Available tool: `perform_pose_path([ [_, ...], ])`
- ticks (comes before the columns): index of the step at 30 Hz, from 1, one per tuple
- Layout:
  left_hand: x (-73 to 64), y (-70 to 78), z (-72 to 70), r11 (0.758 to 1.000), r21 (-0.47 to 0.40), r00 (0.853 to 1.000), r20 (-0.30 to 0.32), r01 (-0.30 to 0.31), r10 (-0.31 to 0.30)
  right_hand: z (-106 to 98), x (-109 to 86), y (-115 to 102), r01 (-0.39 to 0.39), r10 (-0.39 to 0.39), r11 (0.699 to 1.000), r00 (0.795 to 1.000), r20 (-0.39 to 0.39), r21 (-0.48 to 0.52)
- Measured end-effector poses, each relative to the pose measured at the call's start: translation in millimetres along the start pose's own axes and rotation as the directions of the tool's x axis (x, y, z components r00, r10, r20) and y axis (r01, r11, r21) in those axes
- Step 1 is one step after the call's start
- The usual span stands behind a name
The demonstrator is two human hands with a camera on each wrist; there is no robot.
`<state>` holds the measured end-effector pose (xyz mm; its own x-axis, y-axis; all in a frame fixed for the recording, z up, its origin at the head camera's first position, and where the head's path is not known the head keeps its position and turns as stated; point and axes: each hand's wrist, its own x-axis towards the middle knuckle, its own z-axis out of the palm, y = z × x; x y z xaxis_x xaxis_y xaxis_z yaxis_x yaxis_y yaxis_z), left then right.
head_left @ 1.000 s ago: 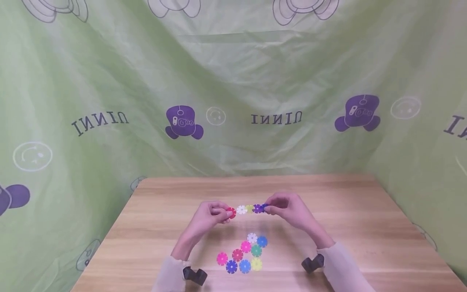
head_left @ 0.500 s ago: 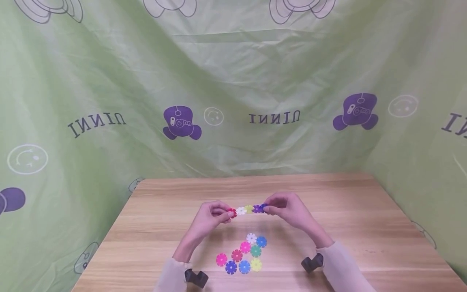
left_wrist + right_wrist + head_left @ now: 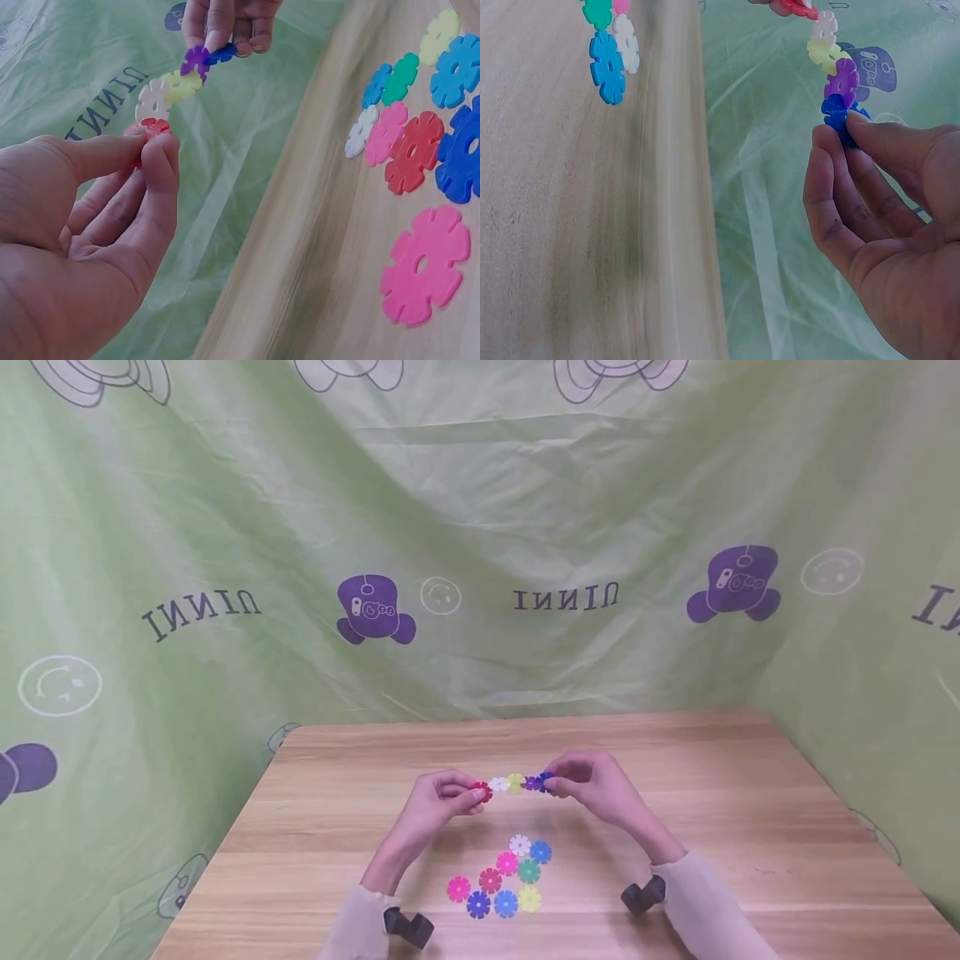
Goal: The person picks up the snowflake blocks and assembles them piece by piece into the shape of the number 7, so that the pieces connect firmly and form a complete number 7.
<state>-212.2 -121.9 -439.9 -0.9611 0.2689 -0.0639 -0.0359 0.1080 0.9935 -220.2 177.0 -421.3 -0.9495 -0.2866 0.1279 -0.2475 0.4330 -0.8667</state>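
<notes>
A short row of notched plastic snowflake discs is held up between both hands over the table. My left hand (image 3: 435, 806) pinches the red snowflake disc (image 3: 157, 126) between thumb and index finger. That disc overlaps the edge of the white one (image 3: 153, 100). Beyond the white come a yellow disc (image 3: 825, 56), a purple disc (image 3: 844, 82) and a dark blue disc (image 3: 834, 111), linked edge to edge at angles. Thumb and fingers of my right hand (image 3: 606, 789) pinch the dark blue disc at the row's right end. Fingertips hide part of the red and blue discs.
Several loose snowflake discs lie flat on the wooden table (image 3: 337, 860) nearer the body, among them a pink one (image 3: 459, 889), a green one (image 3: 528, 871) and a yellow one (image 3: 529, 898). A green printed curtain (image 3: 480, 668) hangs behind the table.
My left hand has shifted slightly right, bringing the red disc up against the white one. The row tilts a little differently, and the right hand keeps its pinch. The loose discs stay put.
</notes>
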Motion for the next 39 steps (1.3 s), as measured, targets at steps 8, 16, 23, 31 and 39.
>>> perform_pose_path([
  [8, -1.0, 0.6, 3.4, 0.992, 0.121, 0.999, -0.015, -0.041, 0.043, -2, -0.1, 1, 0.025, -0.025, 1.0, 1.0, 0.015, -0.018],
  [16, -5.0, 10.9, 11.9, 0.89, 0.436, 0.982, -0.067, -0.131, 0.177, 0, -1.8, -8, 0.02, -0.021, 0.999, 0.999, -0.024, -0.045],
  [23, -8.8, 10.1, 14.0, 0.853, 0.487, 0.963, -0.082, -0.187, 0.258, 8, -5.5, -12, 0.046, -0.05, 0.993, 0.998, -0.042, -0.107],
  [31, -7.7, 6.0, 7.7, 0.894, 0.421, 0.973, -0.092, -0.153, 0.21, 14, -4.0, -4, -0.029, 0.03, 0.999, 0.998, -0.046, 0.027],
  [39, -5.4, 8.7, 6.7, 0.942, 0.304, 0.976, -0.113, -0.144, 0.185, 13, -2.6, -3, -0.051, 0.054, 0.996, 0.998, -0.026, 0.079],
])
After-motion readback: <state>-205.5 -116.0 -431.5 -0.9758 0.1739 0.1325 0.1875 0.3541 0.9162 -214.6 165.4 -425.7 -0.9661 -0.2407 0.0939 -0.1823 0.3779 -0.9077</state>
